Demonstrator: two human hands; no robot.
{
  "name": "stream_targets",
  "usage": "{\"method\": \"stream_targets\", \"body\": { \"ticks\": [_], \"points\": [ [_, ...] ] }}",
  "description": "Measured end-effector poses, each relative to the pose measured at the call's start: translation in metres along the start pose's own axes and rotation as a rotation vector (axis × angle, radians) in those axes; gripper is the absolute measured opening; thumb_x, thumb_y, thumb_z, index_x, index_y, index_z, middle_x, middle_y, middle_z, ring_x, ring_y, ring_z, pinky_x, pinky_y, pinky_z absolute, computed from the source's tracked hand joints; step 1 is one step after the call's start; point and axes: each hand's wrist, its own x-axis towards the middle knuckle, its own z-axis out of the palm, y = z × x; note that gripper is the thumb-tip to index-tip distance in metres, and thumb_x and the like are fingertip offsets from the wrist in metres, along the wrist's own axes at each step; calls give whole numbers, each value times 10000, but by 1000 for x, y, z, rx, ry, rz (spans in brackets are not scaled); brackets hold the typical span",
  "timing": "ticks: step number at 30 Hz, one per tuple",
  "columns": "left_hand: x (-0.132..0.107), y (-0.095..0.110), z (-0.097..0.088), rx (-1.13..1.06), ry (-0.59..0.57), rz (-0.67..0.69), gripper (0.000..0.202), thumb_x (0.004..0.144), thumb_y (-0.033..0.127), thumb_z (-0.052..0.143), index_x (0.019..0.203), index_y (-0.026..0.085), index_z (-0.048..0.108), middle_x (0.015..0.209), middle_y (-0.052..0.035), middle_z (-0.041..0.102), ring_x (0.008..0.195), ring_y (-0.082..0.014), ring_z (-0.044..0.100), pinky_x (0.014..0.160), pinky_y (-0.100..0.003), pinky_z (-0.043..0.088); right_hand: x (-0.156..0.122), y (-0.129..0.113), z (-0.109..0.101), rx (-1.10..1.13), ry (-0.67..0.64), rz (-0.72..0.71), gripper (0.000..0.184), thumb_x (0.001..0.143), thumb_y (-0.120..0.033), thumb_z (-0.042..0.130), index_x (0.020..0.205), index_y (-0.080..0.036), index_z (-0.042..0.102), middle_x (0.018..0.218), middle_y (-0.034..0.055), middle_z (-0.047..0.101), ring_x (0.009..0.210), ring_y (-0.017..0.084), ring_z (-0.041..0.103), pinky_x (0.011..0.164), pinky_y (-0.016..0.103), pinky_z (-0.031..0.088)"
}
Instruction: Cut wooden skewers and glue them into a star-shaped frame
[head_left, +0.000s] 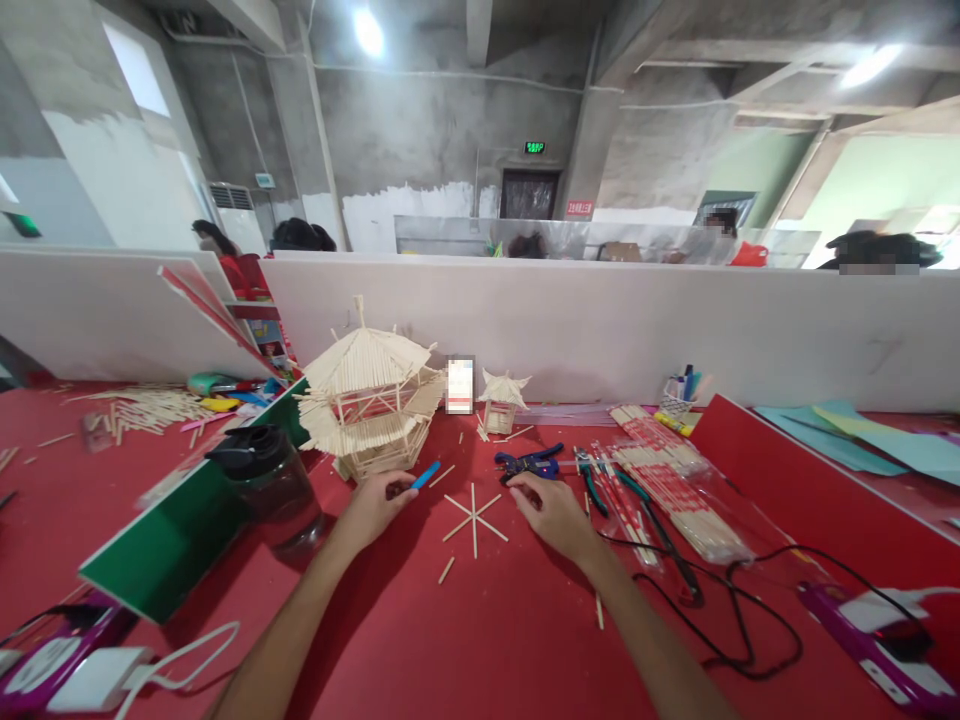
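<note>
My left hand [373,510] is closed around a small tool with a blue tip [426,475], resting on the red table [487,620]. My right hand [553,512] lies on the table with fingers curled, touching blue-handled pliers [529,463]. Between both hands lies a star of crossed wooden sticks [474,515]. Behind my left hand stands a large stick pavilion model [371,395]. A small stick pavilion [502,400] stands further back.
A dark bottle [270,485] and a green board [180,530] sit at left. Packs of sticks [667,480], green-handled pliers [596,485] and a black cable [720,610] lie at right. A white partition [600,320] backs the table; other people sit beyond it.
</note>
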Motion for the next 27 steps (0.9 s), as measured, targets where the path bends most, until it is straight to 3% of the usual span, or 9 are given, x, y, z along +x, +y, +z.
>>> {"method": "stream_targets", "body": {
  "ticks": [3, 5, 7, 10, 14, 21, 25, 27],
  "points": [
    [-5, 15, 13, -289, -109, -22, 381, 817, 459, 635, 1006, 144, 734, 822, -69, 737, 708, -197, 643, 634, -278, 479, -3, -18, 16, 366, -85, 22, 449, 899, -371, 579, 1319, -233, 497, 907, 35, 682, 726, 165, 632, 641, 271, 487],
    [-9, 23, 24, -415, -191, 19, 395, 785, 457, 687, 1014, 140, 747, 888, -87, 749, 755, -203, 653, 679, -287, 490, -6, -29, 27, 569, -157, 30, 537, 874, -387, 633, 1359, -260, 441, 1008, 43, 667, 795, 165, 643, 644, 264, 504],
    [-13, 30, 33, -495, -250, 74, 364, 778, 433, 705, 996, 147, 761, 950, -97, 756, 828, -221, 665, 750, -309, 499, -7, -35, 35, 686, -150, 52, 407, 864, -401, 651, 1219, -246, 528, 978, 35, 660, 807, 170, 652, 628, 259, 512],
    [-15, 36, 41, -533, -212, 93, 318, 782, 418, 704, 932, 145, 771, 907, -93, 763, 803, -215, 671, 740, -302, 502, -7, -37, 40, 760, -69, 104, 263, 836, -421, 684, 953, -214, 572, 762, -9, 633, 646, 152, 625, 554, 252, 494],
    [-17, 41, 42, -481, -106, 86, 252, 773, 385, 708, 826, 144, 763, 802, -74, 753, 735, -197, 660, 684, -281, 498, -6, -35, 41, 803, -24, 151, 288, 799, -440, 722, 836, -202, 563, 647, -18, 639, 549, 138, 591, 530, 255, 484],
    [-9, 30, 29, -354, -2, 100, 257, 824, 400, 638, 878, 162, 717, 806, -40, 734, 745, -186, 652, 706, -277, 492, -5, -39, 39, 872, 42, 204, 363, 759, -502, 744, 806, -211, 532, 638, -2, 675, 545, 154, 622, 503, 259, 484],
    [-2, 6, 4, 11, 117, 172, 282, 919, 387, 510, 884, 189, 709, 895, -51, 739, 857, -217, 661, 784, -307, 478, -3, -36, 33, 881, 71, 195, 363, 751, -493, 755, 788, -212, 528, 620, -6, 668, 532, 149, 617, 504, 259, 487],
    [0, -4, -7, 206, 123, 131, 273, 935, 328, 473, 897, 203, 713, 919, -60, 746, 873, -231, 672, 786, -319, 474, -2, -33, 31, 875, 91, 173, 359, 752, -491, 754, 790, -212, 531, 616, -12, 662, 520, 145, 612, 507, 261, 491]
  ]
}}
